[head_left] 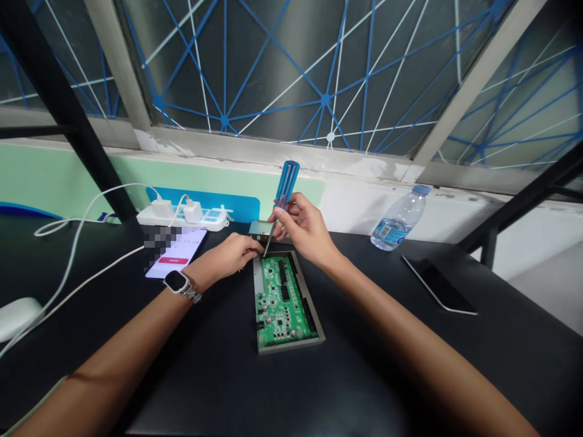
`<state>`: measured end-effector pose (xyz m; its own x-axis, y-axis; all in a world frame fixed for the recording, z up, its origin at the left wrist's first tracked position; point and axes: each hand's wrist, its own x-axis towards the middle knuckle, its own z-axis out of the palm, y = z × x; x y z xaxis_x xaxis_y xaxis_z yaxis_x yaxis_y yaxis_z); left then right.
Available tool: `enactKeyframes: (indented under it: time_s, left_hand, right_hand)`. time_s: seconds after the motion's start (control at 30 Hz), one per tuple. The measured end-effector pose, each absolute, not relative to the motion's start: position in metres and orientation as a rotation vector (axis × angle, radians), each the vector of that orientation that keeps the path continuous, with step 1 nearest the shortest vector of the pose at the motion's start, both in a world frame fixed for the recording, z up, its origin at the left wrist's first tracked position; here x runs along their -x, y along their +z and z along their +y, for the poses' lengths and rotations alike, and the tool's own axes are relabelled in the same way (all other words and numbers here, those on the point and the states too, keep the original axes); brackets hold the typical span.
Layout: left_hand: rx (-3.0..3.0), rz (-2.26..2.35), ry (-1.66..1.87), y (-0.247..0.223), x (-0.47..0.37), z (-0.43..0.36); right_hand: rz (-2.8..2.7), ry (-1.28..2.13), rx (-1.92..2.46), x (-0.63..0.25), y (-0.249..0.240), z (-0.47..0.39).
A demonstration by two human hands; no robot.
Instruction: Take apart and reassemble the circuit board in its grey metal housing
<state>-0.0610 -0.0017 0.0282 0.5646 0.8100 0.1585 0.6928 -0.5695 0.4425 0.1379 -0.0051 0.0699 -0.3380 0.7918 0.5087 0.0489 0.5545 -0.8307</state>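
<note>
A screwdriver [288, 179] with a clear blue handle leans slightly right, its thin shaft pointing down. My right hand [306, 227] is closed on it, fingers around the lower handle and upper shaft. The tip meets the far left corner of a green circuit board [276, 303], which sits in a grey metal frame [291, 348] flat on the desk. At that same corner is my left hand [232, 260], its fingers drawn together beside the tip. Whatever they pinch is hidden. Behind the frame lies a small flat metal-edged piece [260, 229], partly covered by my right hand and the shaft.
A white power strip [214, 221] with plugged chargers stands at the back left. In front of it lies a lit phone [175, 258]; white cables [75, 249] run past a white mouse [19, 318]. Rightward are a water bottle [398, 221] and a dark phone [437, 285].
</note>
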Motion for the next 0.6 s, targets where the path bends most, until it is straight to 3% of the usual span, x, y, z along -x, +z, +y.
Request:
enactKeyframes:
  time_s: [0.27, 0.6]
  left_hand:
    - [-2.48, 1.305, 0.558, 0.027, 0.072, 0.002]
    - [-2.338, 1.381, 0.228, 0.029, 0.091, 0.0]
  right_hand:
    - [-1.745, 0.957, 0.705, -0.14, 0.074, -0.004]
    - [-1.645, 0.929, 0.698, -0.144, 0.079, -0.002]
